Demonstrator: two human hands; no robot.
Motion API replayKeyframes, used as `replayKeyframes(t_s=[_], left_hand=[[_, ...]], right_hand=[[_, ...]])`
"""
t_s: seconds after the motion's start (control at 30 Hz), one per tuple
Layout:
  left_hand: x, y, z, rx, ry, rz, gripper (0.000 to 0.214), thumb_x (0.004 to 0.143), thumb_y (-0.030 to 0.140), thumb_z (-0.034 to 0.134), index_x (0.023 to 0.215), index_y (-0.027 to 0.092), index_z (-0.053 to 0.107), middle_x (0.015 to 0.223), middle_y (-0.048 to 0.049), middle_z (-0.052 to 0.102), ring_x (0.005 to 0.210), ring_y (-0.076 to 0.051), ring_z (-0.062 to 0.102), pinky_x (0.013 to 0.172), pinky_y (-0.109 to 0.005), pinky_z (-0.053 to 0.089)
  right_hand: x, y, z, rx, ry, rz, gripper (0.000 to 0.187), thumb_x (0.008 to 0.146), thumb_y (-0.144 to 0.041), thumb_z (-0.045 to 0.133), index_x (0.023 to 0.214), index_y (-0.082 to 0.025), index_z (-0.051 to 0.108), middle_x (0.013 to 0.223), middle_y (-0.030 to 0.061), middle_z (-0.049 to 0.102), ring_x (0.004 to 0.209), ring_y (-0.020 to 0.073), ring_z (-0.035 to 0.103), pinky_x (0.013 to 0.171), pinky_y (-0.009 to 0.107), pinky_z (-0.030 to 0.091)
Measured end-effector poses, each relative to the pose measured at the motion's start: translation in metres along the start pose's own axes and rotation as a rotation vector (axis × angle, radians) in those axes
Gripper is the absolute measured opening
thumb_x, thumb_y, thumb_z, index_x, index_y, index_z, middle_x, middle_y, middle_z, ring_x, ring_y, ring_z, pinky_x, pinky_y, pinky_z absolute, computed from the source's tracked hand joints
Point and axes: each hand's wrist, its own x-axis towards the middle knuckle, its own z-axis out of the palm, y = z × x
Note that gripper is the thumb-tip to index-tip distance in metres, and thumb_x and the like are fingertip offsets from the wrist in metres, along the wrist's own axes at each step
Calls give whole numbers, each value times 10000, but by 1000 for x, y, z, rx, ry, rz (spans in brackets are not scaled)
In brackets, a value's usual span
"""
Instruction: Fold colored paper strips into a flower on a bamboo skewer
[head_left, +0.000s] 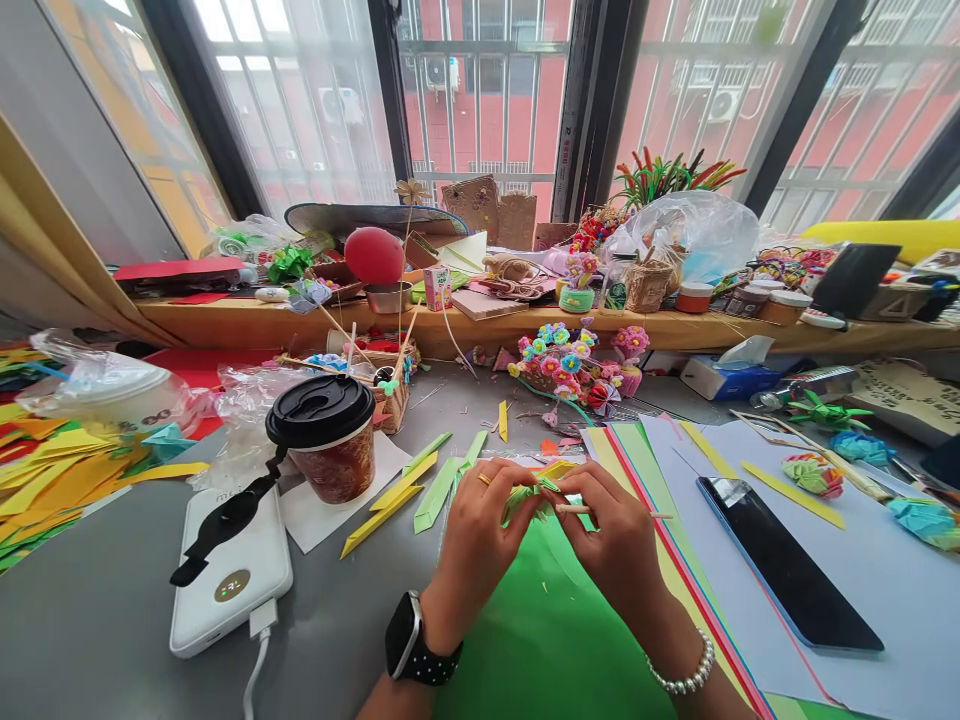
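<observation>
Above a green sheet (555,640), both hands meet at a small folded piece of light-green and yellow paper (525,494). My left hand (480,550), with a watch on the wrist, pinches its left side. The fingers of my right hand (619,545) close on its right side, and a thin wooden stick (572,509) passes between them, its end showing beyond the knuckles. Part of the folded paper is hidden by the fingertips. Left of my left hand lie folded green paper strips (435,500) and yellow paper strips (388,507).
A lidded paper cup (334,460) and a white power bank (229,570) with a cable stand left. On the right, a phone (787,560) lies on stacked paper sheets (847,600). Crocheted flowers (559,360) and a crowded ledge (480,325) are behind.
</observation>
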Motion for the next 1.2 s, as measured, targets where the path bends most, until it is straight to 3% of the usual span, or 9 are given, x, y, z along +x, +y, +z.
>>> replayKeyframes(t_s=[0.17, 0.4, 0.87, 1.2], left_hand=[[-2, 4, 2, 98, 66, 65, 62, 792, 157, 534, 844, 189, 525, 778, -22, 608, 758, -166, 549, 691, -295, 442], [-3, 5, 3, 76, 135, 48, 87, 778, 158, 557, 850, 188, 518, 770, -21, 617, 752, -164, 562, 696, -293, 452], [-5, 4, 6, 27, 166, 4, 85, 772, 144, 540, 834, 197, 515, 767, -20, 609, 763, -159, 586, 682, -272, 485], [-6, 5, 7, 45, 212, 8, 101, 754, 136, 564, 816, 193, 509, 749, -20, 602, 737, -158, 579, 669, -282, 482]], right_hand=[[-1, -4, 2, 14, 55, 14, 138, 827, -212, 482, 708, -173, 540, 670, 39, 595, 600, 152, 588, 503, 233, 459], [-3, -7, 3, 35, 114, 22, 97, 806, -187, 518, 716, -167, 550, 681, 45, 596, 601, 144, 575, 448, 208, 429], [-3, -7, 6, 99, 59, 19, 110, 799, -130, 492, 733, -159, 575, 695, 46, 606, 608, 140, 574, 459, 210, 443], [-6, -9, 6, 69, 116, 7, 99, 798, -164, 521, 763, -152, 613, 709, 53, 628, 632, 143, 606, 488, 213, 470]])
